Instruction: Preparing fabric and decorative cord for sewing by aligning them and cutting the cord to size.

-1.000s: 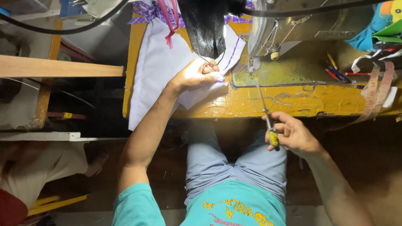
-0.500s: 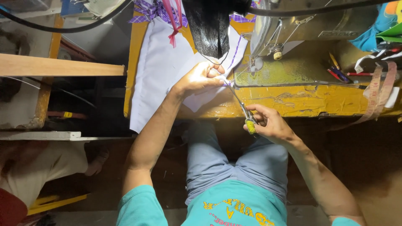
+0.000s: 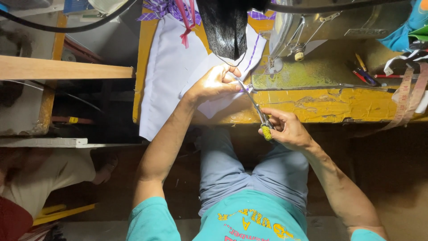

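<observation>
My left hand (image 3: 214,82) pinches the edge of a white fabric piece (image 3: 171,67) that lies on the yellow sewing table (image 3: 330,105) and hangs over its front edge. My right hand (image 3: 287,129) grips scissors (image 3: 256,107) with a yellow-wrapped handle. Their blades point up-left and reach the cloth right beside my left fingers. A sewing machine (image 3: 330,22) stands just right of the fabric.
Purple checked cloth (image 3: 167,6) and a black fabric strip (image 3: 225,27) lie at the table's back. Pencils (image 3: 365,73) and a measuring tape (image 3: 408,96) sit at the right. A wooden plank (image 3: 67,69) juts out at left. Another person (image 3: 49,174) sits low at left.
My right hand has brought the scissors up and left from beside my lap to the fabric at my left fingers. The left hand has stayed on the cloth.
</observation>
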